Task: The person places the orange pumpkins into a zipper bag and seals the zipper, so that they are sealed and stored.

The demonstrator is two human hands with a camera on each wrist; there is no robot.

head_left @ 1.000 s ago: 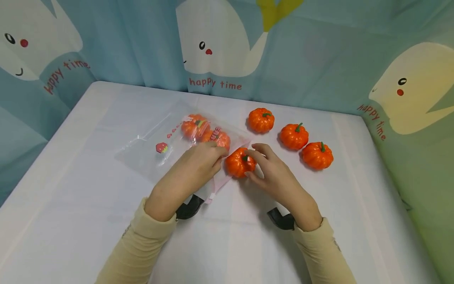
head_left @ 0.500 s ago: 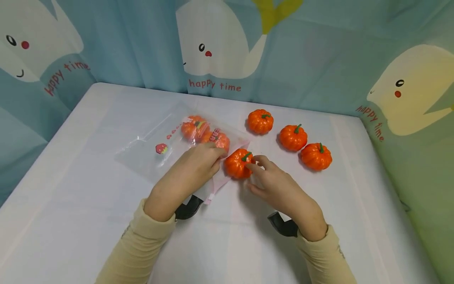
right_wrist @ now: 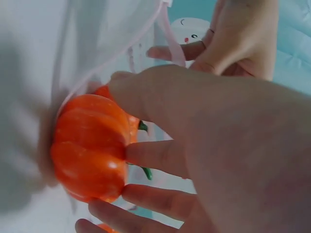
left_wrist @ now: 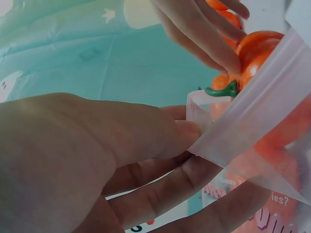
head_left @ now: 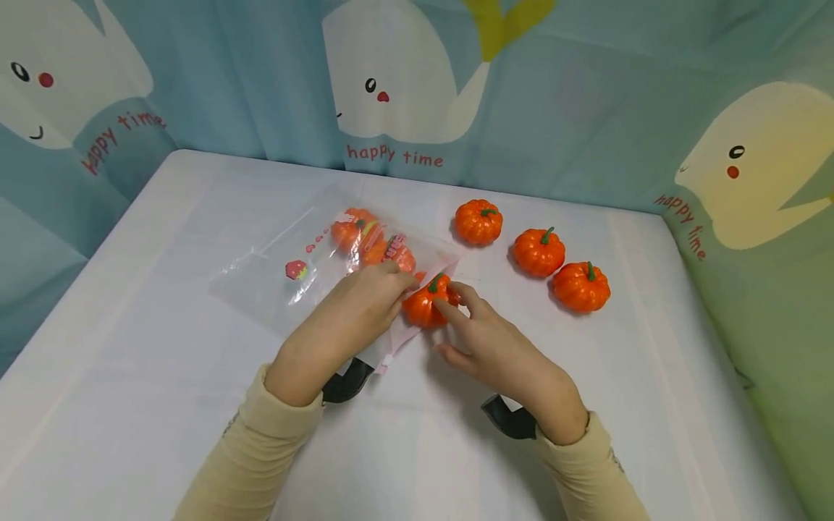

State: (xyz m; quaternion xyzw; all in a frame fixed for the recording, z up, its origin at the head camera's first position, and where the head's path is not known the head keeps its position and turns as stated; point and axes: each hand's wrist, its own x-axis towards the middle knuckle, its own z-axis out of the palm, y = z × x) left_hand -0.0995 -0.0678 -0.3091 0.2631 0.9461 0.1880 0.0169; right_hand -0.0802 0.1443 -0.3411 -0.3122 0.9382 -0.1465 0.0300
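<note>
A white counter (head_left: 130, 325) fills the view, its rounded far corners and back edge meeting a blue-green curtain (head_left: 573, 123) printed with pale whales and the words "happy time". A broad strip of counter runs along the left of a clear bag (head_left: 267, 289), and another lies between the right sleeve (head_left: 589, 467) and the right edge. The bag lies flat, its thin, shiny film wrinkled and printed with a strawberry, its pink-edged mouth facing right. The left hand (head_left: 365, 300) has a narrow grip, thumb and fingers pinching that rim. At the mouth sits a glossy orange pumpkin (head_left: 425, 310), ribbed, squat and green-stemmed; how far inside it is, I cannot tell. The right hand's (head_left: 504, 347) grip is wide, fingers spread and fairly straight, fingertips touching the pumpkin without wrapping round it. Inside the bag, two pumpkins (head_left: 352, 229) show through the film. To the right, three loose pumpkins (head_left: 539, 253) form a slanting row, the nearer two close together, the farthest standing apart near the back edge.
</note>
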